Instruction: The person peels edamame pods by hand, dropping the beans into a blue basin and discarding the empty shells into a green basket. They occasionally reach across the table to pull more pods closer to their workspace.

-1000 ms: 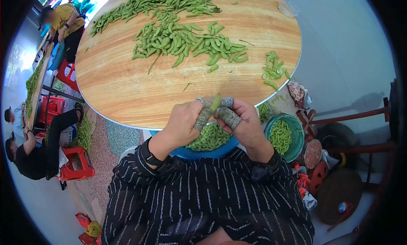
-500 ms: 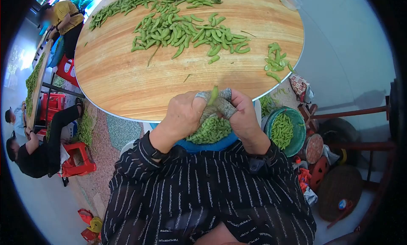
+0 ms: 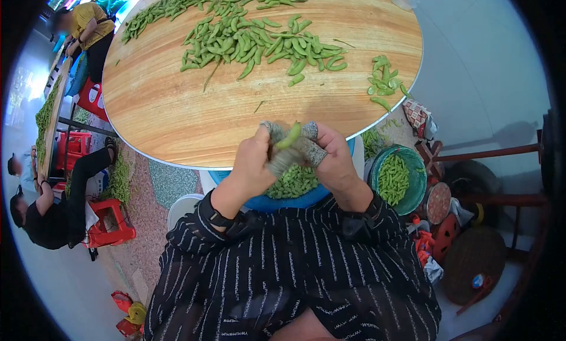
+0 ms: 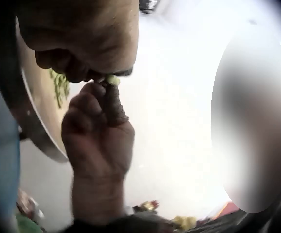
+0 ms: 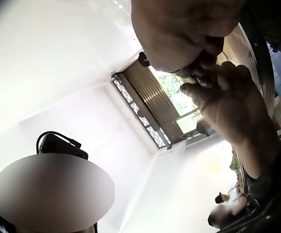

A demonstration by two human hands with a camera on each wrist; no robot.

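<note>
A green soybean pod (image 3: 289,135) is pinched between my two hands, just beyond the table's near edge in the head view. My left hand (image 3: 250,161) grips it between thumb and forefinger. From the other side my right hand (image 3: 337,161) pinches its lower end, fingertips close to the left ones. Grey knitted sleeves cover the thumbs and forefingers. In the left wrist view a pale green bit (image 4: 113,80) shows where the hands meet. Below them sits a blue basin (image 3: 265,204) with shelled green beans (image 3: 293,182), partly hidden by the hands.
Piles of soybean pods (image 3: 242,43) lie on the round wooden table (image 3: 177,117). Emptied-looking pods (image 3: 383,81) lie near its right edge. A green bucket (image 3: 415,170) of beans stands at right, a white bucket (image 3: 183,208) at left. Other people sit at a far-left table.
The pod has tilted from nearly upright to slanting. My left hand has turned and drawn slightly left, while the right hand stays near the same place.
</note>
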